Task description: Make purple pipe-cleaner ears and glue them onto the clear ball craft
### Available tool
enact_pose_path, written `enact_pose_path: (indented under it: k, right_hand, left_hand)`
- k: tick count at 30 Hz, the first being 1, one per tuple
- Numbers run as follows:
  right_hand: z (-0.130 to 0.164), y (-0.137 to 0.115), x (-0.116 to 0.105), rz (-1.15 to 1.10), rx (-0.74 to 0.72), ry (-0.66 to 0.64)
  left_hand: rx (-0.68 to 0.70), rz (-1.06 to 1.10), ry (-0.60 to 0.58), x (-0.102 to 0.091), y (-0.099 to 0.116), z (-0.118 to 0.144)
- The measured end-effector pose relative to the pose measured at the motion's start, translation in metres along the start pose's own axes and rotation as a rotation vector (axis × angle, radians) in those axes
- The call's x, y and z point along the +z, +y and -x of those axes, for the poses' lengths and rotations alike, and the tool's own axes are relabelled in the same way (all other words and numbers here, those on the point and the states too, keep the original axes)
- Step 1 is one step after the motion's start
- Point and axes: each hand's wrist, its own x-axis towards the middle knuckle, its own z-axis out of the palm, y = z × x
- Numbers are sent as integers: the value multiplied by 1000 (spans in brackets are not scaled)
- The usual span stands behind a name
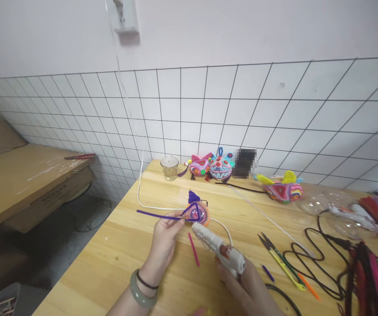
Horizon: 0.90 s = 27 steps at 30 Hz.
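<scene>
Purple pipe cleaner [162, 215] is pinched in the left hand [164, 241], bent against the round craft ball [198, 213] near the middle of the table [116, 259]. It looks thin and fuzzy. Right hand [248, 285] is wrapped around a white glue gun [218, 248], its tip pointing at the ball's near side.

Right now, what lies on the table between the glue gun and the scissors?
Head view: between the glue gun and the scissors lies bare wood of the table, apart from a short purple offcut near the right hand.
</scene>
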Motion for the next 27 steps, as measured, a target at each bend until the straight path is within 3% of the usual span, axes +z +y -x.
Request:
enact_pose_path:
  k: [7, 11, 13, 16, 18, 23, 27]
  right_hand:
    - [1, -2, -8, -7, -4, 30]
    - [-6, 9, -15, 4, -33, 177]
    - [-14, 19, -23, 123, -74, 228]
    - [-25, 40, -37, 495, -152, 225]
    - [-30, 55, -45, 792, -113, 268]
    - [-33, 81, -48, 944, -87, 265]
    - [-31, 87, -44, 1004, -103, 255]
  left_hand:
    - [-33, 71, 29, -1, 3, -1]
    - [-55, 115, 49, -3, 5, -3]
    - [-71, 126, 44, -4, 5, -3]
    - [-93, 132, 26, -3, 4, -2]
    - [-107, 130, 9, -3, 4, -1]
    - [-134, 116, -21, -3, 2, 0]
    - [-157, 102, -36, 0, 4, 2]
